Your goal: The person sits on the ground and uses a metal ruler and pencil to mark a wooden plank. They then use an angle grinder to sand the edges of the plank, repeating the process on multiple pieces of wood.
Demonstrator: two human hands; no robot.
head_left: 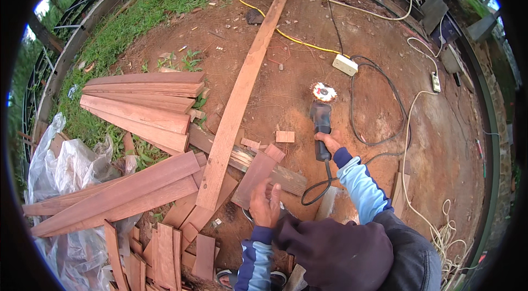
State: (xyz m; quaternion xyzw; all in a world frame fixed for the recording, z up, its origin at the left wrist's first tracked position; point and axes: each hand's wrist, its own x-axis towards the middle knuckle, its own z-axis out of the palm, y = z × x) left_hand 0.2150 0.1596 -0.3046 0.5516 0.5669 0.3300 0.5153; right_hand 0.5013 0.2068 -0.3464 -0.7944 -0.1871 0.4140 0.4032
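Nearest the person, short reddish offcuts [165,255] lie heaped on the dirt at the near left, beside crumpled clear plastic sheeting [66,170]. The left hand [265,203] rests on the near end of a short reddish board [254,178], fingers spread loosely over it rather than clamped around it; the board's long axis runs from the hand up and slightly right, its far end touching a small wood block [274,152]. To the right, the right hand [330,141] is wrapped around the rear of an angle grinder [321,118], which lies on the bare earth with its long axis running near to far, the disc end [323,92] pointing away from the person and its black cord [316,192] trailing back toward them. Just left of the board, a long pale plank [242,90] stretches from near left to far right. Further left sits a stack of planks [146,107] at the grass edge. Beyond the grinder lie a white socket block [345,64] and a yellow cable [286,35].
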